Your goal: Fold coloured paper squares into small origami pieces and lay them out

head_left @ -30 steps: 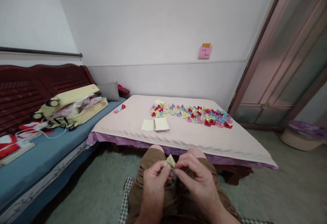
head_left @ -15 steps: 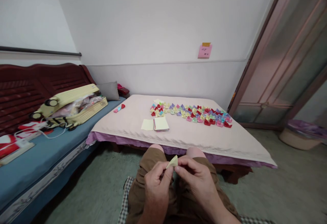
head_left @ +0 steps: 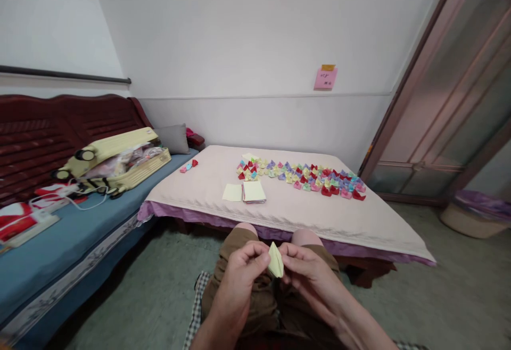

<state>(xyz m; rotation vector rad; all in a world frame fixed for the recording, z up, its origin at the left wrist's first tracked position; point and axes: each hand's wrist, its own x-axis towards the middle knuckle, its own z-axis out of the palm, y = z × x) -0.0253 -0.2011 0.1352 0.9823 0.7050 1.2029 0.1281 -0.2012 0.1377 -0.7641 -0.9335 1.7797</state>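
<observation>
A pale yellow folded paper [head_left: 275, 261] stands up between my hands, above my knees, with a crease down its middle. My left hand [head_left: 246, 270] pinches its left edge between thumb and fingers. On the other side, my right hand [head_left: 307, 269] grips the right edge in the same way. Beyond my knees, a stack of square paper sheets [head_left: 254, 191] lies on the covered table, a pale yellow one on top. A single yellow sheet [head_left: 232, 192] rests against the stack's left side. Many small folded paper pieces [head_left: 307, 174] in several colours cover the table's back right.
The table's cream cloth [head_left: 191, 196] has a purple layer beneath it. A few folded pieces [head_left: 189, 166] sit apart at the left. An open yellow suitcase [head_left: 147, 169] lies on the blue bench [head_left: 99, 227]. At the right is a bin [head_left: 475, 214]; a pink note [head_left: 325, 78] hangs on the wall.
The folded paper has turned from a slanted small triangle to an upright, taller pointed shape. Both hands have shifted to hold its opposite sides. The view has moved slightly.
</observation>
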